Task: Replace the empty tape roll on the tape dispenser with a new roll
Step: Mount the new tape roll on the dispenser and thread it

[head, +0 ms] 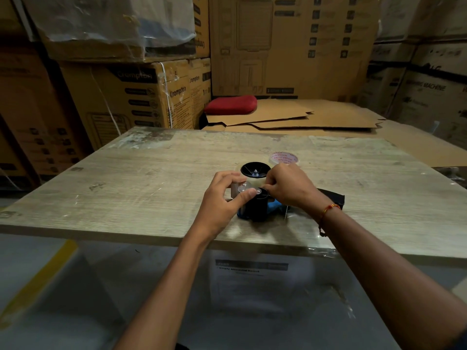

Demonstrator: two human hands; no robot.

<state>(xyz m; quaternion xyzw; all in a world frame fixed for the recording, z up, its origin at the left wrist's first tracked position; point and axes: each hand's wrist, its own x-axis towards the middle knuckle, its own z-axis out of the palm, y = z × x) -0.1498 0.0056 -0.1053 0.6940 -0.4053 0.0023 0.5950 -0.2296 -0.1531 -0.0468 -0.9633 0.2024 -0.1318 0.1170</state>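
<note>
Worn table [126, 178], both hands curled on half-hidden tape dispenser [255, 203]: left hand [222, 198], right hand [290, 188].

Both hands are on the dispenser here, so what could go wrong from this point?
1. The right hand pinches something small at the tape dispenser; if it is the tape end, it may slip and stick back.
2. The left hand alone steadies the dispenser, which could tip.
3. The tape roll lying behind could be knocked.

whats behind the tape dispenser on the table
A clear tape roll with red print lies on the table behind the tape dispenser. The right hand covers its near edge.
</note>
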